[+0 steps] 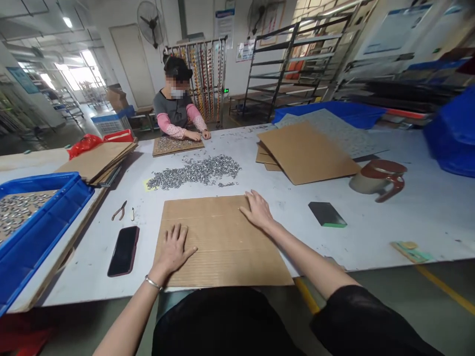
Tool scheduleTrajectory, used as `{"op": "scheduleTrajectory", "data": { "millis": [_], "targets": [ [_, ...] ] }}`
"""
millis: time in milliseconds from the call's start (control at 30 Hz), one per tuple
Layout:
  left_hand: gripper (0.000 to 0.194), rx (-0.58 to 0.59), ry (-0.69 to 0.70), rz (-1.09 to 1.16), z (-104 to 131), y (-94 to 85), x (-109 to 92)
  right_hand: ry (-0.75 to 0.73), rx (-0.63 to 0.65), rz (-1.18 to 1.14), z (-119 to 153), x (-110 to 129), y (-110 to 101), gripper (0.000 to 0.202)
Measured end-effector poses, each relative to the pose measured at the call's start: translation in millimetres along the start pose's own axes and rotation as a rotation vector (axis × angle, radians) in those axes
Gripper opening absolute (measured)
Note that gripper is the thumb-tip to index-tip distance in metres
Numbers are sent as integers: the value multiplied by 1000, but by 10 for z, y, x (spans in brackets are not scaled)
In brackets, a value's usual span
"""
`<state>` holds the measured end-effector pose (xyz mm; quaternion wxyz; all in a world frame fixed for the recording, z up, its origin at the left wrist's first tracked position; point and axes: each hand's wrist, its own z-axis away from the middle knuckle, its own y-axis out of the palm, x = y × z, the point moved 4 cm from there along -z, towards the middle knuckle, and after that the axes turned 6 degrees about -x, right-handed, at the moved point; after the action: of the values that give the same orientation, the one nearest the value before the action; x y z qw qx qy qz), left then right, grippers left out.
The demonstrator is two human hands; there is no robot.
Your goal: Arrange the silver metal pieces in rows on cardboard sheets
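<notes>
A bare cardboard sheet point(218, 242) lies flat on the white table in front of me. My left hand point(173, 252) rests on its left part, palm down with the fingers spread. Over the sheet's upper right edge lies my right hand point(258, 210), its fingers apart and nothing held. Just beyond the sheet is a long heap of small shiny metal pieces point(200, 170), with a few pieces lying apart near its right end. A dark phone point(123, 250) lies left of the sheet, below a pair of pliers point(119, 210).
Across the table point(233, 143) a person handles pieces on a cardboard sheet point(178, 146). A blue bin point(40, 242) stands left. Stacked cardboard point(308, 151), a mug point(374, 178) and a dark block point(326, 214) are right.
</notes>
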<state>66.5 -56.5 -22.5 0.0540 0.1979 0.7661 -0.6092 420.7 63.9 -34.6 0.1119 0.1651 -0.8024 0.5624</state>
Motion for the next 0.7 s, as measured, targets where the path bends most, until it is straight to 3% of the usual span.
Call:
{"op": "scheduleTrajectory", "data": {
  "millis": [133, 367, 467, 600, 700],
  "targets": [
    [78, 1, 70, -210, 49, 212, -24, -101, 226, 186, 258, 89, 289, 70],
    [77, -75, 36, -326, 106, 431, 42, -175, 272, 184, 44, 57, 377, 71],
    [81, -119, 42, -311, -45, 381, 15, -153, 278, 140, -274, 21, 328, 75],
    [72, -214, 149, -265, -587, 271, -218, 32, 290, 105, -977, 40, 355, 89],
    [64, -158, 192, -215, -979, 443, -427, 129, 313, 144, -1516, 167, 534, 102]
  ]
}}
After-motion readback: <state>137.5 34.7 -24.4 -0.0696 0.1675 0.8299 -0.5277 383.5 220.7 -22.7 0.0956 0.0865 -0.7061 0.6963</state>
